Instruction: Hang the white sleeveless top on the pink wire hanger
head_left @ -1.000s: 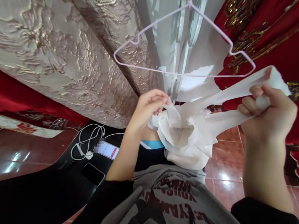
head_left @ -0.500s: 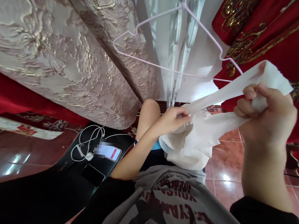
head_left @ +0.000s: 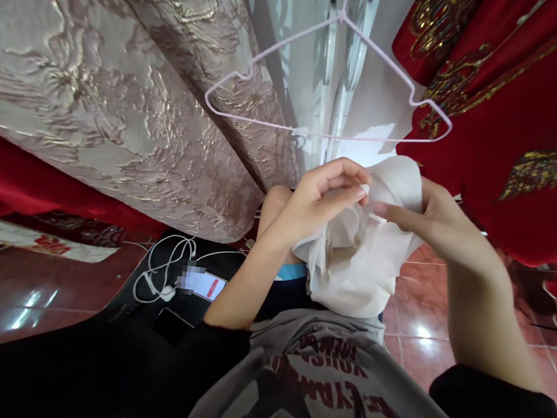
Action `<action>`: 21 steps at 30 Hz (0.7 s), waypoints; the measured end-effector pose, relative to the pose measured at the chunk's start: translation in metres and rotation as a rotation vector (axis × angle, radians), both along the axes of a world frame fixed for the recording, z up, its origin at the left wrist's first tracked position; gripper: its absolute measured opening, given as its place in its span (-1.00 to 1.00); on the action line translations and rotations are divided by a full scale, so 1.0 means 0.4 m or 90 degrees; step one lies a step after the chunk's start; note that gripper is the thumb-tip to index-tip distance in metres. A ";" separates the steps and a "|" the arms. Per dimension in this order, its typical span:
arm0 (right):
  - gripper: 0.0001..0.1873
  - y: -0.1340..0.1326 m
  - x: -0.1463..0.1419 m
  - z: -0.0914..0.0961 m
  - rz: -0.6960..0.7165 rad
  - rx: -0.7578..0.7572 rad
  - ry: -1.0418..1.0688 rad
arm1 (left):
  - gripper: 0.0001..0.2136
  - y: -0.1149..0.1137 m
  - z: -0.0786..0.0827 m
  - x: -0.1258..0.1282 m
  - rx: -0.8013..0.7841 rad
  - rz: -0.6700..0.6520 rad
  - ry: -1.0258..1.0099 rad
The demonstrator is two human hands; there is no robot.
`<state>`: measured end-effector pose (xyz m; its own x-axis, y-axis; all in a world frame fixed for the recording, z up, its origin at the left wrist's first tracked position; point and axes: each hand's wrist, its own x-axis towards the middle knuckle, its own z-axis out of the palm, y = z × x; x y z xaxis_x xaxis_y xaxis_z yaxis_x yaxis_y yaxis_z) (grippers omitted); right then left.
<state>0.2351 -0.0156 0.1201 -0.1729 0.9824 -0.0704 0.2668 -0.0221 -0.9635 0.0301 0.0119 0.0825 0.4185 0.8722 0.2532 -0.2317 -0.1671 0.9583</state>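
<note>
A cream-white piece of cloth (head_left: 362, 272) lies bunched over my lap, its upper part raised between my hands. My left hand (head_left: 328, 194) pinches a bit of this cloth between thumb and fingertips. On the cloth's right side is my right hand (head_left: 423, 212), its thumb in front and its fingers behind a fold. The cloth hides most of those right fingers. Both hands are close together, just below a pale pink hanger (head_left: 312, 132) that hangs with nothing on it.
Pinkish embossed fabric (head_left: 136, 85) hangs at left, and red fabric with gold ornament (head_left: 494, 126) at right. A black bench (head_left: 107, 344) beside me carries a lit phone (head_left: 212, 287), a dark phone (head_left: 172, 324) and a white cable (head_left: 149, 281). Reddish floor tiles (head_left: 424, 299) show below.
My right hand has come down and left toward my left hand, so the stretched strip of cloth is now slack and gathered. The left hand has risen slightly.
</note>
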 end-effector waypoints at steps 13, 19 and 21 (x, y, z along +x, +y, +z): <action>-0.65 0.038 0.002 -0.039 -0.149 -0.110 0.075 | -0.91 0.006 -0.010 -0.034 0.149 0.179 0.204; -0.64 0.080 0.105 -0.041 -0.166 -0.231 0.084 | -0.65 0.040 -0.010 -0.176 0.158 0.231 0.292; -0.60 0.092 0.135 -0.047 -0.172 -0.298 0.047 | -0.65 0.049 -0.017 -0.214 0.161 0.284 0.289</action>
